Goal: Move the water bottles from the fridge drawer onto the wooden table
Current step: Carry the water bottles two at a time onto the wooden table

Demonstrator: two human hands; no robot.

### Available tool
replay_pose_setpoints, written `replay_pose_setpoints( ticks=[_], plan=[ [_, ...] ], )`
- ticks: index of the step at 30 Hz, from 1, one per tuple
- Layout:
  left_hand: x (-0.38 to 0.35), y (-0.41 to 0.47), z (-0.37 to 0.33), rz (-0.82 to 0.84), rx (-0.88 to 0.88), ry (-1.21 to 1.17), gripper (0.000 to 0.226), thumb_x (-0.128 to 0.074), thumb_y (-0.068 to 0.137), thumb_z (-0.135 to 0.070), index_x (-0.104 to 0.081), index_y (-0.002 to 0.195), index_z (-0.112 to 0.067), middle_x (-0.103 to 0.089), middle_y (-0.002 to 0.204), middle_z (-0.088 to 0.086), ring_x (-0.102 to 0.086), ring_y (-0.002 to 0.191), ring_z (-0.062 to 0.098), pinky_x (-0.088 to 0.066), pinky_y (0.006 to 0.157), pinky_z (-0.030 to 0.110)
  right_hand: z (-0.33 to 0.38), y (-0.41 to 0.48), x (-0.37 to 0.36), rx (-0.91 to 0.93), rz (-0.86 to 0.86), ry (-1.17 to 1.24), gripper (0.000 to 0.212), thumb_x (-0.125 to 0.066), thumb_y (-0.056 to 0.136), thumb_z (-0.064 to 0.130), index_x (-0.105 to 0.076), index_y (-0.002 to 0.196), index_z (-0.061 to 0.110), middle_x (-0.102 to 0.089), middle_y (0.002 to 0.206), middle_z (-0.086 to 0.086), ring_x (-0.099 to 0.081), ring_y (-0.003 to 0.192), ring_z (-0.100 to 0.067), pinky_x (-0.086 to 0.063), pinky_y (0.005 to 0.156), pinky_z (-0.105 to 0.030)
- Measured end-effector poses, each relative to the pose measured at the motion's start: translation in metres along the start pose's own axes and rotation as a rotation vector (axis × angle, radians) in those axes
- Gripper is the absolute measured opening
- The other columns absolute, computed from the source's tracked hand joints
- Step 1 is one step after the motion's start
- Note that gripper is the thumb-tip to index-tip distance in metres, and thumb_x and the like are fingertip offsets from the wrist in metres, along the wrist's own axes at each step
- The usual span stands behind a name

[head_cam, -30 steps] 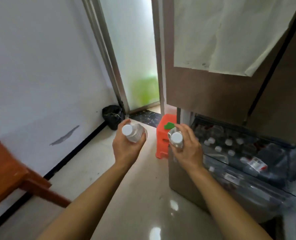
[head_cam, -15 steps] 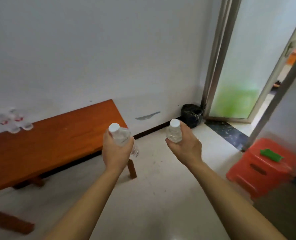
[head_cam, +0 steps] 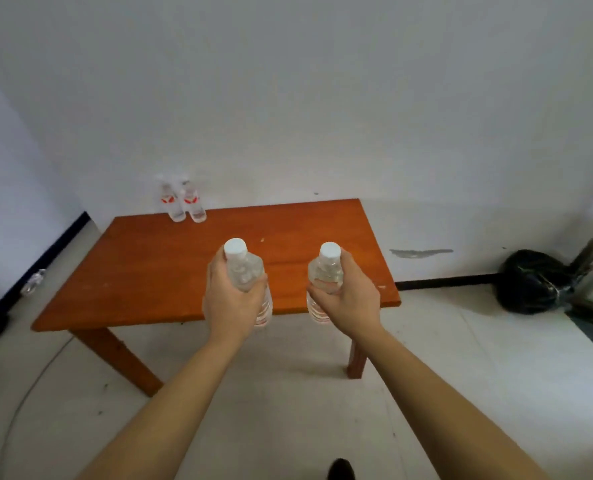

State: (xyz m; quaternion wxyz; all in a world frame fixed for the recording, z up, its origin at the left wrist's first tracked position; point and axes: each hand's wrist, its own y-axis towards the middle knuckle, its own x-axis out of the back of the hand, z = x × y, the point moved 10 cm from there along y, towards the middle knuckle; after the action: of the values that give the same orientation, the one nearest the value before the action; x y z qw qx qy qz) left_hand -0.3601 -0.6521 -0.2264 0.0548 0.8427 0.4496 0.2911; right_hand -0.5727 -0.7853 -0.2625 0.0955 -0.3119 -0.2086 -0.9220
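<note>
In the head view, one water bottle [head_cam: 245,270] is gripped in the left hand [head_cam: 234,301], with the fingers [head_cam: 217,271] curled round its body. A second water bottle [head_cam: 325,271] is gripped likewise in the right hand [head_cam: 350,299]. Both are held upright, white caps up, and are seen over the near edge of the wooden worktop [head_cam: 142,271]. Two more bottles [head_cam: 184,202] are stood side by side at its far edge, against the wall. A black bag [head_cam: 534,282] is seen on the floor to the right.

left bottle [head_cam: 244,271], right bottle [head_cam: 326,271], white-capped, upright
</note>
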Motion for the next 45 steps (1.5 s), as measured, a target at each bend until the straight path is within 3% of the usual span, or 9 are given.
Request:
replay_pose_setpoints(
  ticks=[6, 13, 17, 21, 26, 32, 36, 40, 45],
  plan=[
    [-0.022, 0.105, 0.027, -0.052, -0.029, 0.019, 0.063, -0.079, 0.079, -0.039, -0.049, 0.132, -0.023, -0.058, 0.119, -0.008, -0.059, 0.112, 0.016, -0.054, 0.088, 0.042, 0.007, 0.112, -0.066, 0.058, -0.002, 0.03, 0.074, -0.072, 0.076, 0.062, -0.032, 0.136, 0.046, -0.062, 0.126, 0.017, -0.064, 0.112, -0.012, -0.057, 0.088, -0.04],
    [-0.055, 0.237, 0.044, -0.055, -0.028, -0.007, 0.061, -0.082, 0.078, -0.033, -0.05, 0.129, -0.024, -0.058, 0.121, -0.01, -0.057, 0.114, 0.012, -0.052, 0.095, 0.041, 0.014, 0.258, -0.129, 0.051, -0.021, 0.08, 0.084, -0.075, 0.072, 0.061, -0.031, 0.141, 0.047, -0.063, 0.129, 0.014, -0.064, 0.113, -0.016, -0.054, 0.086, -0.039],
    [-0.062, 0.286, 0.077, -0.048, 0.015, 0.013, 0.064, -0.083, 0.077, -0.028, -0.049, 0.131, -0.019, -0.058, 0.122, -0.008, -0.057, 0.116, 0.014, -0.052, 0.096, 0.043, 0.026, 0.314, -0.176, 0.071, 0.04, 0.073, 0.075, -0.076, 0.074, 0.056, -0.041, 0.139, 0.041, -0.064, 0.129, 0.012, -0.064, 0.113, -0.016, -0.051, 0.082, -0.033],
    [-0.067, 0.336, 0.118, -0.046, 0.061, 0.077, 0.058, -0.084, 0.075, -0.031, -0.045, 0.118, -0.031, -0.051, 0.114, -0.012, -0.055, 0.104, 0.008, -0.054, 0.086, 0.033, 0.032, 0.352, -0.233, 0.06, 0.141, 0.08, 0.076, -0.078, 0.076, 0.052, -0.044, 0.141, 0.035, -0.063, 0.131, 0.009, -0.063, 0.116, -0.017, -0.056, 0.09, -0.045],
    [-0.096, 0.411, 0.18, 0.049, 0.117, 0.126, 0.062, -0.085, 0.074, -0.031, -0.053, 0.126, -0.022, -0.054, 0.118, -0.007, -0.055, 0.108, 0.014, -0.048, 0.085, 0.031, 0.02, 0.392, -0.304, -0.028, 0.221, 0.088, 0.078, -0.083, 0.072, 0.048, -0.047, 0.14, 0.033, -0.065, 0.128, 0.009, -0.064, 0.114, -0.018, -0.057, 0.09, -0.048],
    [-0.147, 0.51, 0.264, 0.267, 0.201, 0.198, 0.066, -0.085, 0.07, -0.039, -0.057, 0.127, -0.023, -0.067, 0.117, -0.006, -0.062, 0.107, 0.018, -0.053, 0.086, 0.037, 0.005, 0.457, -0.388, -0.125, 0.265, -0.005, 0.086, -0.085, 0.066, 0.048, -0.044, 0.14, 0.034, -0.068, 0.12, 0.009, -0.068, 0.103, -0.016, -0.059, 0.082, -0.035],
    [-0.18, 0.568, 0.305, 0.316, 0.209, 0.232, 0.059, -0.083, 0.07, -0.039, -0.058, 0.121, -0.021, -0.067, 0.112, -0.005, -0.063, 0.102, 0.018, -0.046, 0.075, 0.03, 0.0, 0.497, -0.45, -0.188, 0.279, -0.063, 0.065, -0.083, 0.067, 0.048, -0.054, 0.124, 0.031, -0.07, 0.107, 0.01, -0.069, 0.095, -0.016, -0.06, 0.079, -0.035],
    [-0.207, 0.612, 0.337, 0.311, 0.198, 0.205, 0.06, -0.08, 0.073, -0.039, -0.055, 0.124, -0.019, -0.064, 0.114, -0.005, -0.058, 0.102, 0.016, -0.045, 0.08, 0.031, -0.004, 0.528, -0.505, -0.222, 0.278, -0.072, 0.068, -0.084, 0.072, 0.044, -0.055, 0.129, 0.021, -0.067, 0.118, 0.002, -0.065, 0.107, -0.019, -0.057, 0.09, -0.041],
    [-0.241, 0.638, 0.362, 0.376, 0.137, 0.169, 0.056, -0.08, 0.077, -0.034, -0.054, 0.124, -0.018, -0.066, 0.117, -0.003, -0.059, 0.108, 0.018, -0.048, 0.09, 0.034, -0.014, 0.55, -0.548, -0.248, 0.209, -0.048, 0.077, -0.088, 0.068, 0.038, -0.053, 0.133, 0.019, -0.064, 0.123, -0.004, -0.06, 0.111, -0.021, -0.047, 0.088, -0.028]
  ],
)
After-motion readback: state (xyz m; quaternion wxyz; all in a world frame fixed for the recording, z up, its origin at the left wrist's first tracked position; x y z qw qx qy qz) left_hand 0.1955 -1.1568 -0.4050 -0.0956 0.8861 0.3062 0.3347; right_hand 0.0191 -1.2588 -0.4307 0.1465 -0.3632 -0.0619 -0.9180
